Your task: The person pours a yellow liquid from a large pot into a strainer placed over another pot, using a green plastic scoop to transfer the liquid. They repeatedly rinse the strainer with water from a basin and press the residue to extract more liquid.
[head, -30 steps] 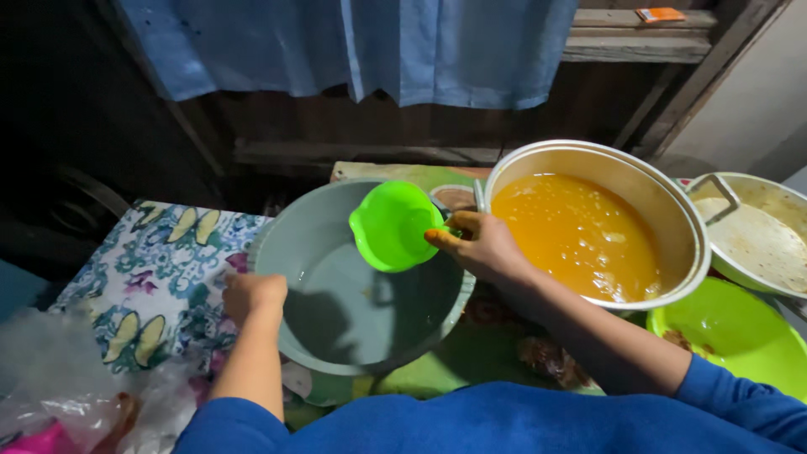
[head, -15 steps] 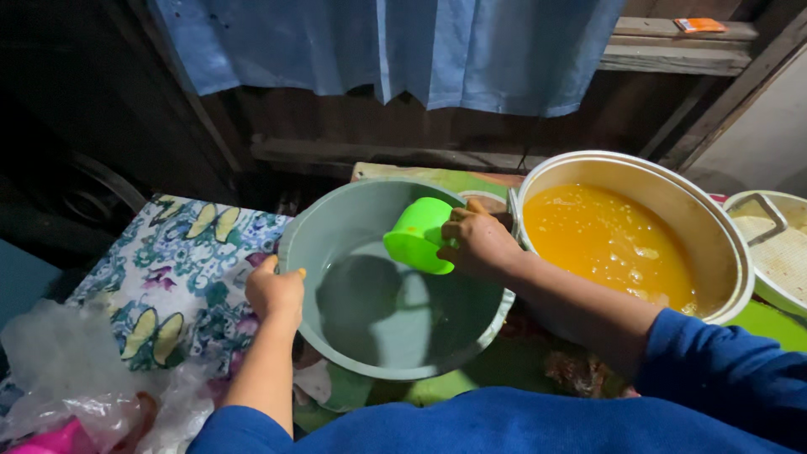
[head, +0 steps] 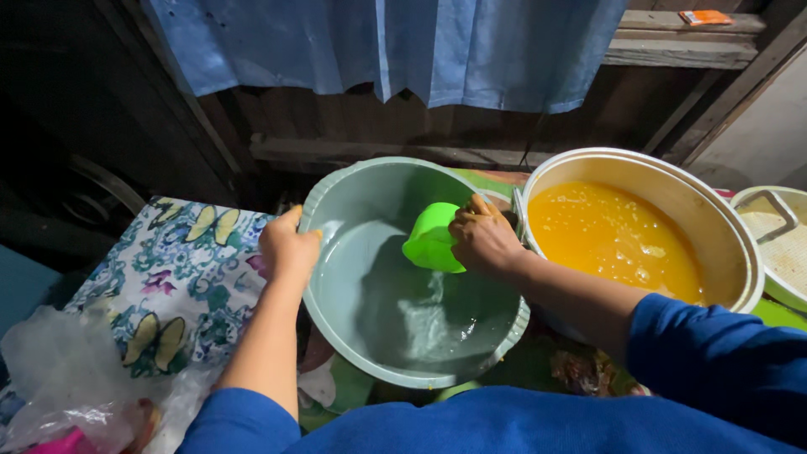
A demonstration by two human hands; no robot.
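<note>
Since the earlier frames, right hand (head: 483, 240) has swung the green scoop (head: 433, 240) from up near the pot rim down into the grey-green basin (head: 336, 189), tipped on its side, mouth facing left and down. Left hand (head: 286, 245) has shifted from the counter beside the basin up onto its left rim.

Hands now: left closed over the basin rim, thumb on the inner side, steadying it. Right wrapped tight on the scoop's handle end, fingers curled, knuckles up.

Scoop sits inside the basin, upper right part, just above the shallow clear water (head: 420, 324) pooled at the bottom. Water looks rippled under the scoop. Basin rests on the counter, on a butterfly-print cloth (head: 181, 277), touching or just beside the big metal pot (head: 723, 227) of orange liquid (head: 614, 240) on its right. Second pan with a handle (head: 777, 240) at far right edge, partly cut off. Crumpled clear plastic bag (head: 59, 370) at bottom left. Blue curtain (head: 378, 46) hangs behind.

Step in hand, as judged: rinsing or emptying the scoop into the basin. Can't tell if anything is left in the scoop, its inside is hidden. Next move likely calls for righting the scoop and lifting it clear of the rim while left hand keeps the basin from sliding.
</note>
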